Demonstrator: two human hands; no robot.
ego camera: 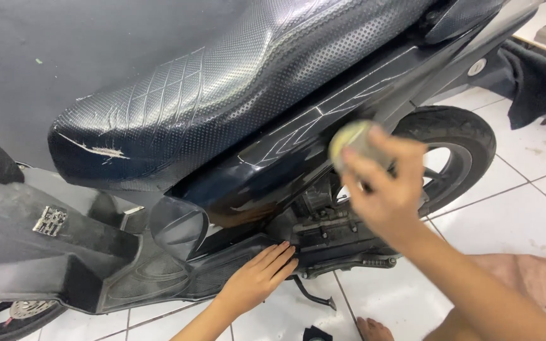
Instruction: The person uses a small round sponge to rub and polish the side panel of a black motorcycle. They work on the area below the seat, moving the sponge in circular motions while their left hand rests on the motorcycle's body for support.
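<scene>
Nearest, the left hand (257, 276) lies flat, fingers spread, on the scooter's black plastic footboard edge (222, 268). Farther, the right hand (383, 183) closes its grip on a round yellowish foam pad (351, 140), pressed to the glossy dark side panel (285, 148): polishing appears underway; the next stroke seems to need steady, even pressure.

Packages: none in view.
Screens: none in view.
Signs: none in view.
Label: a small square silver-and-black metallic plate (49, 221) on the scooter's dark front panel, well to the left of the left hand's fingers (279, 256) and slightly above them.
</scene>
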